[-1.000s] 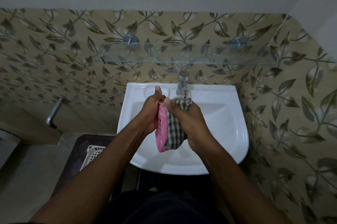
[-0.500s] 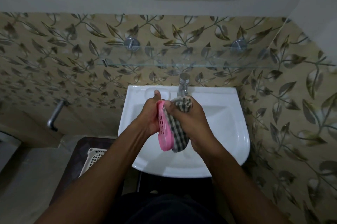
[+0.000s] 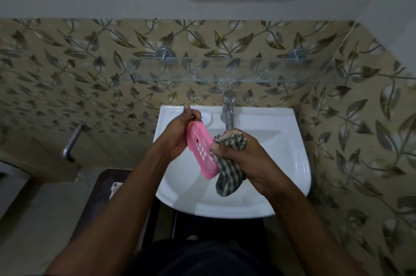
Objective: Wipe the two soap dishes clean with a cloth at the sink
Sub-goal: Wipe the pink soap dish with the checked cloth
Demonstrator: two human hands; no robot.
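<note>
White sink (image 3: 283,140), leaf-patterned wall tiles (image 3: 67,62)

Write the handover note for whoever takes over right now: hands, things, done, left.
Left hand grips the pink soap dish over the sink, slotted face showing.
Right hand grips the checked cloth against the dish's right edge.
Done: cannot tell how clean the pink dish is.
Left: finish wiping it, then the second dish, not clearly in view.

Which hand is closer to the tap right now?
Right. The right hand, gripping the checked cloth, is just under the tap; the left hand, holding the pink soap dish, is off to its left.
</note>
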